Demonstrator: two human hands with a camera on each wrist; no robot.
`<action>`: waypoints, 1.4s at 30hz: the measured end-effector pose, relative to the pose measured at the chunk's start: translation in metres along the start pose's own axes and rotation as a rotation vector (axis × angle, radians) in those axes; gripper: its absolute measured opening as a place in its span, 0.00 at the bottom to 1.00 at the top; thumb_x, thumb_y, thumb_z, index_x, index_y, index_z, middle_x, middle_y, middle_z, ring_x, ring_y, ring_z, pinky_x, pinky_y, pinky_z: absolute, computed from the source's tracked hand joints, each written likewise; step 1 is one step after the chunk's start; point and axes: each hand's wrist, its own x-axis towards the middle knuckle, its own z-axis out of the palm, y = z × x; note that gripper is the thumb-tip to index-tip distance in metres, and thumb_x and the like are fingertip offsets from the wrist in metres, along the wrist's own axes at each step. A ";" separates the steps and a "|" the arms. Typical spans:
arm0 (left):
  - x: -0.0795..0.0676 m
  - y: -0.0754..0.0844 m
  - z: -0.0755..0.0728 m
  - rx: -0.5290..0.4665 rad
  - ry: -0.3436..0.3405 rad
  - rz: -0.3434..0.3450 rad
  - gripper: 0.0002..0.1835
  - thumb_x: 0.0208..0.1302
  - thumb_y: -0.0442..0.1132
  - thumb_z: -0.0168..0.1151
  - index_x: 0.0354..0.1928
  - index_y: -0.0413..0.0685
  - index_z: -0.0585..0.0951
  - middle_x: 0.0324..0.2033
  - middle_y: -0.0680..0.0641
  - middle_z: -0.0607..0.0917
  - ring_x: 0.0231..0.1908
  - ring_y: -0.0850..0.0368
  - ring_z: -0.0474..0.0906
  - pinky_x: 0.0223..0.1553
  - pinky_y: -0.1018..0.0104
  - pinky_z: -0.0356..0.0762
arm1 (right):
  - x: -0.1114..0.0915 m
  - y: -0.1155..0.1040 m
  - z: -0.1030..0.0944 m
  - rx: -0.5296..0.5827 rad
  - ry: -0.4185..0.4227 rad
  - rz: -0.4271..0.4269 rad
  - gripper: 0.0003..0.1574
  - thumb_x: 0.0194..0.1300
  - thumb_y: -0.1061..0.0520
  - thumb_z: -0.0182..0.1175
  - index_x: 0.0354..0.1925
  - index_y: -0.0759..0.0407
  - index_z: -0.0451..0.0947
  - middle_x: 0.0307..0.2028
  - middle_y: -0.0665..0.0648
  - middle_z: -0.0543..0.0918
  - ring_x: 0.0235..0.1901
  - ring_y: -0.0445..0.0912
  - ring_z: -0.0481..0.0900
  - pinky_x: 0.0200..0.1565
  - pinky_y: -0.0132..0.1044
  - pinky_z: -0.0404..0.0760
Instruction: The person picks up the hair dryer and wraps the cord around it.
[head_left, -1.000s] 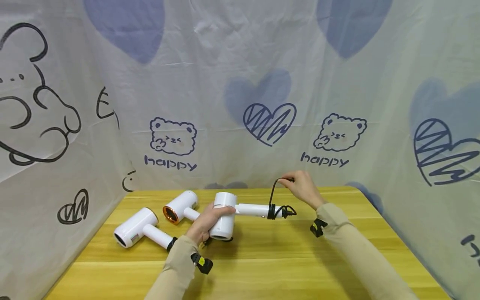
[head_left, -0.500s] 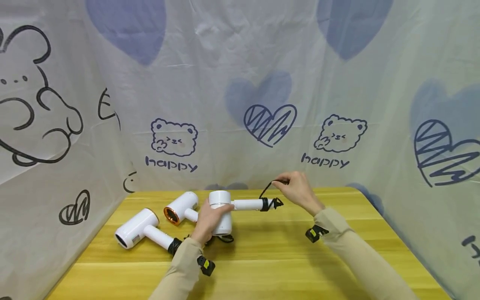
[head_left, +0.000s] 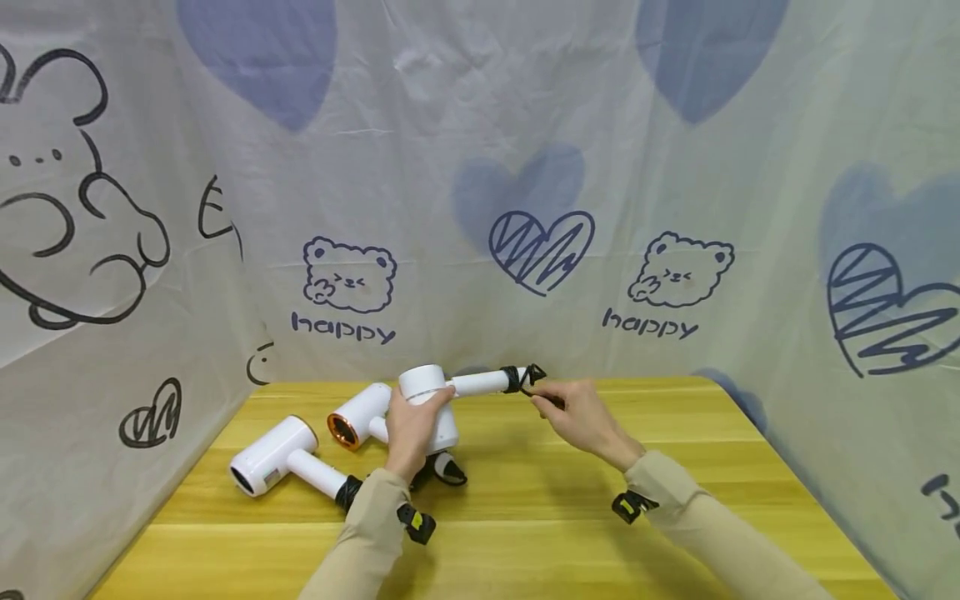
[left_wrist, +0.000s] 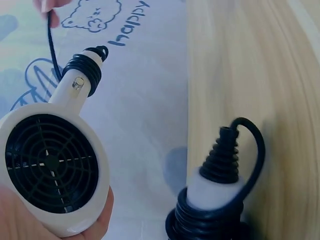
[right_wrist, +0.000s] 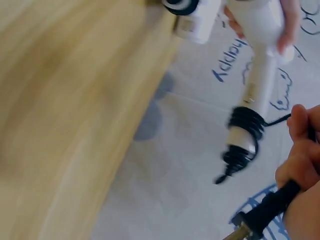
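Note:
My left hand grips the barrel of a white hair dryer and holds it above the table, handle pointing right and tilted slightly up. A black cord is wound round the handle near its end. Just right of the handle end, my right hand pinches the loose part of that cord. In the right wrist view the plug sticks out below the right hand, and a short run of cord goes from the fingers to the coils. The left wrist view shows the dryer's round black grille.
Two more white hair dryers lie on the wooden table at left: one with black cord round its handle, another with a copper-coloured ring, partly behind my left hand. A printed cloth hangs behind and at both sides.
The held dryer has shifted left, its handle end tipping upward. My right hand has come down from above the handle to just below its end, carrying the cord round.

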 end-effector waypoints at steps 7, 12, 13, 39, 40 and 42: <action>0.005 0.005 -0.004 -0.159 -0.071 -0.101 0.39 0.52 0.50 0.74 0.62 0.44 0.67 0.49 0.41 0.77 0.39 0.50 0.78 0.36 0.61 0.82 | -0.015 0.016 0.005 0.089 -0.167 0.033 0.19 0.72 0.61 0.53 0.58 0.60 0.79 0.28 0.48 0.84 0.14 0.33 0.57 0.18 0.27 0.61; 0.007 0.003 -0.006 -0.243 -0.132 -0.180 0.38 0.53 0.50 0.73 0.62 0.45 0.67 0.48 0.42 0.77 0.39 0.52 0.77 0.36 0.61 0.82 | -0.021 0.031 0.006 0.223 -0.331 0.130 0.25 0.76 0.61 0.48 0.68 0.56 0.70 0.29 0.50 0.80 0.19 0.36 0.65 0.21 0.29 0.68; 0.007 0.002 -0.006 -0.250 -0.145 -0.190 0.38 0.53 0.50 0.73 0.63 0.44 0.67 0.47 0.43 0.76 0.39 0.52 0.77 0.36 0.61 0.82 | -0.021 0.036 0.007 0.256 -0.361 0.153 0.25 0.76 0.61 0.47 0.68 0.57 0.68 0.30 0.51 0.80 0.21 0.37 0.67 0.22 0.29 0.69; 0.003 -0.007 -0.018 0.100 -0.544 -0.042 0.35 0.51 0.47 0.72 0.61 0.46 0.71 0.40 0.40 0.82 0.33 0.49 0.80 0.32 0.55 0.84 | 0.010 0.056 -0.027 0.252 -0.397 0.400 0.10 0.57 0.56 0.72 0.35 0.59 0.82 0.32 0.55 0.85 0.24 0.46 0.77 0.25 0.35 0.81; 0.003 -0.007 -0.018 0.104 -0.535 -0.045 0.35 0.51 0.47 0.72 0.61 0.45 0.72 0.40 0.40 0.82 0.33 0.49 0.80 0.32 0.55 0.84 | 0.010 0.054 -0.026 0.270 -0.378 0.404 0.10 0.56 0.57 0.72 0.35 0.61 0.82 0.33 0.56 0.84 0.25 0.47 0.78 0.27 0.37 0.82; 0.002 -0.008 -0.017 0.113 -0.516 -0.046 0.35 0.51 0.47 0.72 0.60 0.44 0.72 0.40 0.40 0.82 0.33 0.49 0.80 0.32 0.56 0.84 | 0.010 0.050 -0.024 0.290 -0.344 0.410 0.10 0.56 0.59 0.71 0.36 0.62 0.83 0.34 0.57 0.84 0.26 0.48 0.79 0.29 0.39 0.84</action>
